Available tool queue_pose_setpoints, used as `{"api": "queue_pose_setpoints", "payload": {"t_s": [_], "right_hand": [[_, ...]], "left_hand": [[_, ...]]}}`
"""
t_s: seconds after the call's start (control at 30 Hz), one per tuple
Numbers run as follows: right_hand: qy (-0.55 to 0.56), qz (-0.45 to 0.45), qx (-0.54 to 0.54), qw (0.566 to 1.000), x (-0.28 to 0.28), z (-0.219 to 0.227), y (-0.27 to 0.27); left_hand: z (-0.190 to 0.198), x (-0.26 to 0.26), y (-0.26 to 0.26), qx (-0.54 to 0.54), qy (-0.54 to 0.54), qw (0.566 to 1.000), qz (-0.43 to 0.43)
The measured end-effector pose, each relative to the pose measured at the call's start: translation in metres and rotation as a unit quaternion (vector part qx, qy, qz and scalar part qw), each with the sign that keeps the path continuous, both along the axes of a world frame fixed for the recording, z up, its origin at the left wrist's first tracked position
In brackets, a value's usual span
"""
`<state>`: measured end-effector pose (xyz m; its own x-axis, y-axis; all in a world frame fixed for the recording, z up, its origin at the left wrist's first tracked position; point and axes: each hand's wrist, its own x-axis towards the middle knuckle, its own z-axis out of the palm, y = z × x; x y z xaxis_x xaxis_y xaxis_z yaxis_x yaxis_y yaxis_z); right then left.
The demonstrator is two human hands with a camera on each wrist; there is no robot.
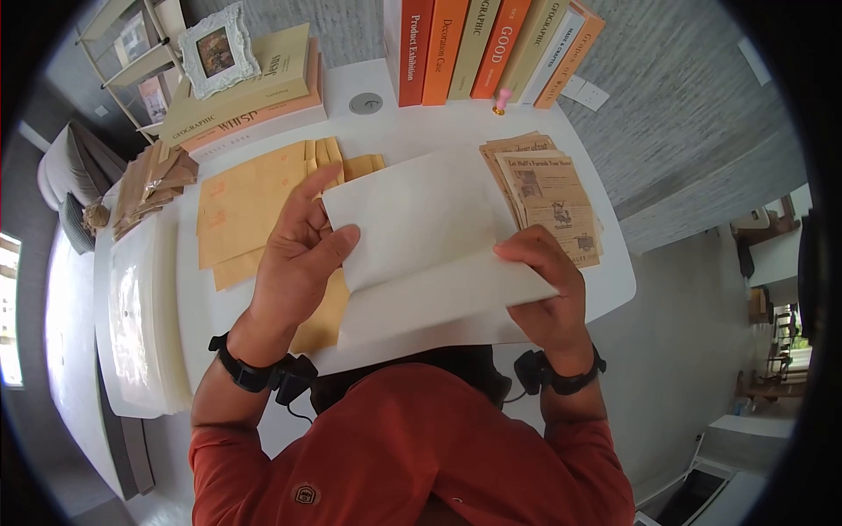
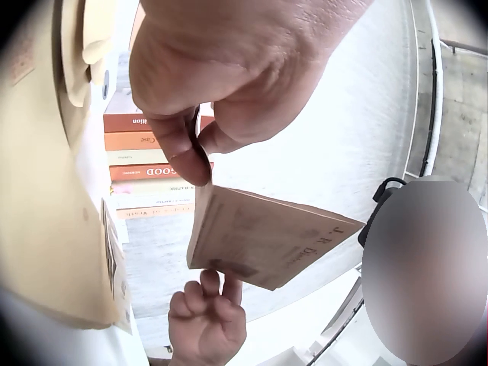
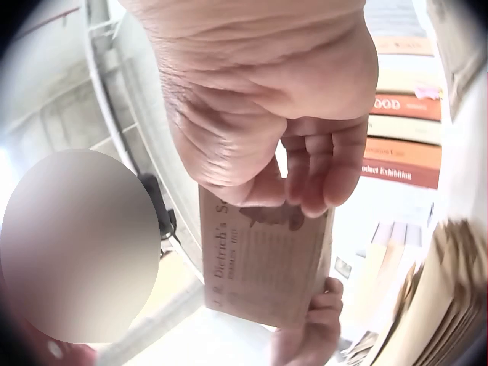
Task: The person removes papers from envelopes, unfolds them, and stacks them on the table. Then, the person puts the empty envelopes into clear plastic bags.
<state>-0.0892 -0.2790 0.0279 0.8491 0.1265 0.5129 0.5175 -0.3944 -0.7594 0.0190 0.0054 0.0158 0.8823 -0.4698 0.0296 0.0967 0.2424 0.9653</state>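
Observation:
A partly folded sheet of paper (image 1: 421, 219) is held up over the near part of the table, its plain pale side facing up in the head view. The near part is bent up along a crease across the sheet. Brown print with lettering shows on the outer face of the printed paper (image 2: 267, 236) in the left wrist view. My left hand (image 1: 298, 254) pinches the sheet's left edge between thumb and fingers, index finger extended. At the right end, my right hand (image 1: 553, 285) grips the folded flap, thumb on top and fingers beneath.
Tan envelopes (image 1: 246, 202) lie behind the left hand, and similar printed sheets (image 1: 561, 202) at the right. Brown packets (image 1: 153, 184) and a stack of clear sleeves (image 1: 145, 307) sit at the left. Books (image 1: 495, 53), a pink pushpin ornament (image 1: 502, 100) and a framed picture (image 1: 217, 51) stand behind.

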Motion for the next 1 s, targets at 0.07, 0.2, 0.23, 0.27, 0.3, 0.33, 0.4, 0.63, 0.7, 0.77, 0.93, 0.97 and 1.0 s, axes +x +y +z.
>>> {"api": "queue_pose_setpoints", "payload": {"t_s": [0.07,0.2,0.23,0.27,0.3,0.33,0.4,0.63,0.7,0.77,0.93,0.97,1.0], "right_hand": [[-0.066,-0.031,-0.03,0.997,0.007,-0.008,0.0],[-0.09,-0.07,0.075,0.991,0.002,-0.01,-0.015],[-0.062,-0.094,0.141,0.984,-0.006,-0.009,-0.023],[-0.039,-0.117,0.208,0.97,-0.01,0.002,-0.024],[-0.083,-0.242,0.252,0.933,-0.004,0.017,-0.028],[-0.104,-0.257,0.223,0.935,0.0,0.035,-0.038],[-0.067,-0.274,0.138,0.949,0.009,0.049,-0.074],[0.181,-0.248,-0.11,0.945,0.059,-0.019,-0.178],[0.219,-0.252,-0.145,0.931,0.066,-0.042,-0.189],[0.204,-0.328,-0.207,0.899,0.065,-0.042,-0.178],[0.082,-0.284,-0.151,0.943,0.037,-0.015,-0.118],[0.075,-0.21,-0.089,0.971,0.027,-0.008,-0.093],[0.093,-0.155,-0.029,0.983,0.019,-0.006,-0.069]], "left_hand": [[-0.008,0.0,0.002,0.028,0.023,0.999,-0.029],[-0.009,-0.014,-0.005,0.115,0.022,0.989,-0.095],[-0.009,-0.021,-0.006,0.133,-0.025,0.985,-0.105],[-0.008,-0.024,-0.008,0.15,-0.072,0.979,-0.115],[0.001,-0.023,-0.002,0.24,-0.163,0.945,-0.153],[0.007,-0.023,0.0,0.307,-0.271,0.901,-0.146],[0.012,-0.025,0.001,0.421,-0.47,0.767,-0.121],[-0.009,-0.03,-0.007,0.512,-0.422,0.735,-0.142],[-0.01,-0.028,-0.008,0.509,-0.415,0.739,-0.15],[-0.008,-0.029,-0.008,0.5,-0.425,0.741,-0.139],[0.005,-0.03,-0.005,0.485,-0.417,0.759,-0.116],[0.006,-0.031,-0.004,0.478,-0.422,0.762,-0.112],[0.008,-0.033,-0.003,0.471,-0.426,0.765,-0.11]]}}
